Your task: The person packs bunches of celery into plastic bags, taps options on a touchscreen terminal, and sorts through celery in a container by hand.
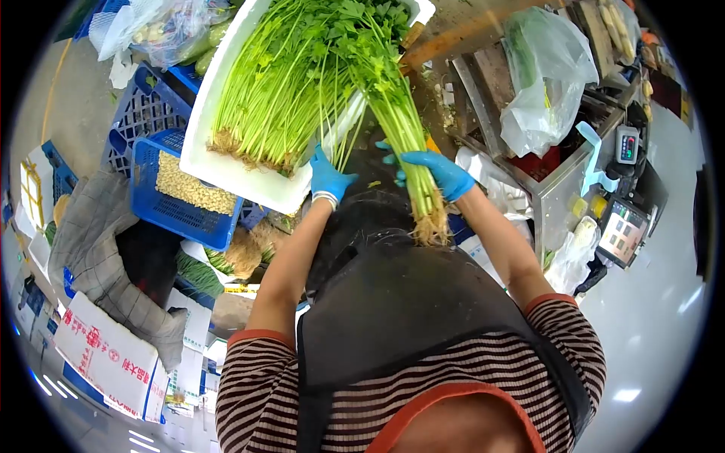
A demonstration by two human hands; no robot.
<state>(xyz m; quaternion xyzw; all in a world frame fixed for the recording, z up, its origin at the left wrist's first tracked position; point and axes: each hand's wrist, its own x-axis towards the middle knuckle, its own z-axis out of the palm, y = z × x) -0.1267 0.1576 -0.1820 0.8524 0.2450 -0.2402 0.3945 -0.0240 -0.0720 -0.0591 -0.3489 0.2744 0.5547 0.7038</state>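
Blue gloves cover both hands. My right hand [439, 172] is wrapped round a bunch of green stalks [405, 124], whose roots hang down over the dark apron and whose leaves reach up to the foam box. At the near edge of the white foam box [291, 193], my left hand [329, 178] touches a few thin loose stalks, its thumb apart from the other fingers; whether it grips them is not clear. More rooted green stalks [276, 113] fill the box, roots toward me.
Left of the box sits a blue basket [143, 181] of pale kernels. A plastic bag [547, 83] and a scale with a screen [624, 230] are at the right. A printed carton [106, 351] lies lower left.
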